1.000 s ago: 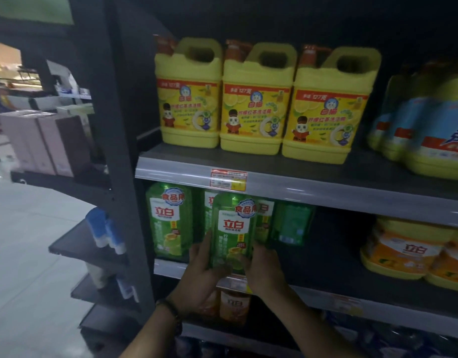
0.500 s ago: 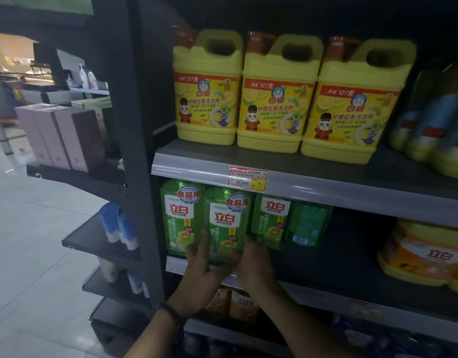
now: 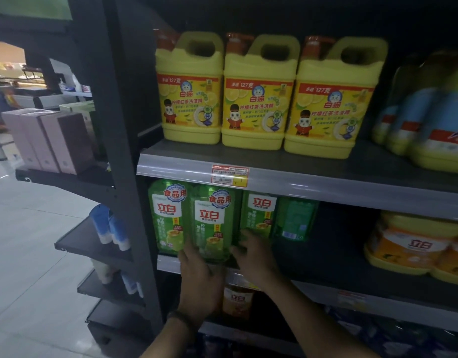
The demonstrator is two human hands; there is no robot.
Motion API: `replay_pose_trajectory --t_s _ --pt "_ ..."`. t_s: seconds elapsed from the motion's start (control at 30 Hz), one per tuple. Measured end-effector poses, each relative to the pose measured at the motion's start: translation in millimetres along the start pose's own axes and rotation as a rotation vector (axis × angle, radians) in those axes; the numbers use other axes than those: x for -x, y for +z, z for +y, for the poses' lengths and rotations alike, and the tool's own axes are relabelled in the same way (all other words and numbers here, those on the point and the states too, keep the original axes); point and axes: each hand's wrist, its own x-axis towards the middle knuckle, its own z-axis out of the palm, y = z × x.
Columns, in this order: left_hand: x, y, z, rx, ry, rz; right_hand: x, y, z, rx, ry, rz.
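Note:
A green dish-soap bottle (image 3: 213, 223) with a white and red label stands at the front of the middle shelf (image 3: 326, 285). My left hand (image 3: 199, 280) grips its lower left side and base. My right hand (image 3: 253, 257) holds its lower right side. Another green bottle (image 3: 167, 215) stands just to its left, touching it. Two more green bottles (image 3: 258, 215) stand to the right and further back, one turned with its back label (image 3: 295, 220) showing.
Three yellow jugs (image 3: 258, 99) stand on the upper shelf (image 3: 313, 182), with blue-labelled yellow jugs (image 3: 429, 120) to their right. Orange-labelled yellow tubs (image 3: 414, 244) sit at the middle shelf's right. A dark upright post (image 3: 124, 177) borders the left; side shelves hold pink boxes (image 3: 49, 140) and blue-white tubes (image 3: 109, 228).
Both hands have moved the green bottle back and left onto the middle shelf, beside the leftmost green bottle. The camera view has shifted left, so the shelves sit further right.

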Motion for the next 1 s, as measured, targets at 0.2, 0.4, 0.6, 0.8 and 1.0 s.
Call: replay_pose_trajectory --t_s 0.2,0.4,0.6,0.8,1.0 --pt "14.4 64.1 18.1 -0.468 0.395 -0.351 14.5 -66.2 60.4 0.035 0.064 0.311" --pt "3.4 121.6 43.2 -0.781 0.45 -0.641 6.2 -118.2 114.3 -0.019 0.197 0.283" --pt "-3.9 140.6 43.7 -0.823 0.446 -0.68 -28.8 -134.3 150.8 -0.118 0.269 0.198" --pt "-6.3 142.9 38.4 -0.769 0.422 -0.691 -67.5 -121.8 170.8 -0.309 0.171 0.186" --pt "-8.6 151.0 49.2 -0.943 0.4 -0.762 -74.1 -132.5 154.2 -0.346 0.157 0.17"
